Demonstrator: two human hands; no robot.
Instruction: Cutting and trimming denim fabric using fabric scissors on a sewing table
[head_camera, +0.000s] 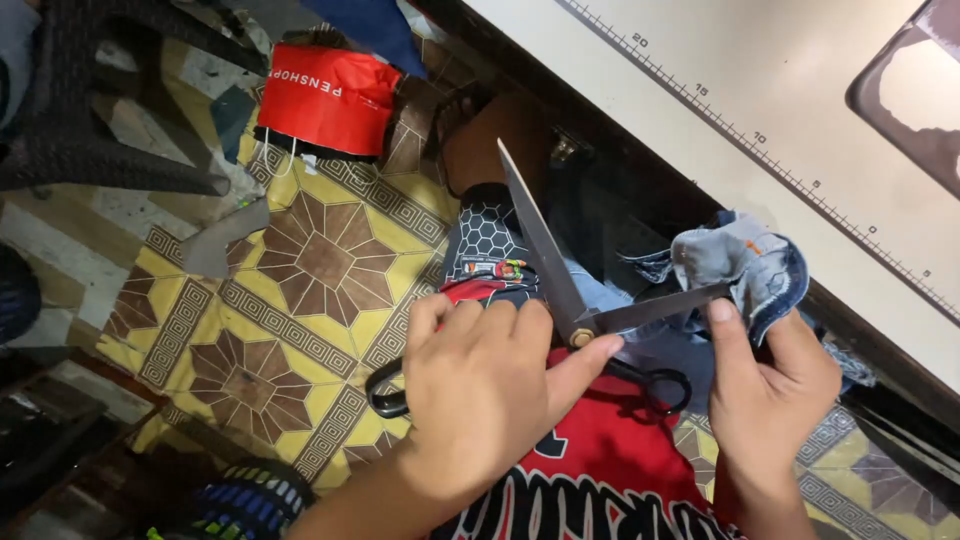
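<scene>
Over the lap, left hand (480, 390) has its grip wrapped around the black handles of big scissors (560, 290), blades wide open. Just right of that, right hand (775, 385) pinches a denim scrap (745, 265) touching the lower blade, beside the table (700, 120) edge.

Underfoot, a tiled floor (300, 270) in yellow and brown, patterned with star-shaped medallions and Greek-key borders, worn and scuffed near the top left. At upper right, a pale table (640, 90) with a dark edge, marked along its surface by a printed ruler scale (760, 150). At upper left, a dark woven plastic chair (90, 110). Near it on the floor, a red cloth bag (328, 100) beside a blue cloth (370, 30). Dim, shadowed clutter along the lower left. Even, artificial-looking light overall.
</scene>
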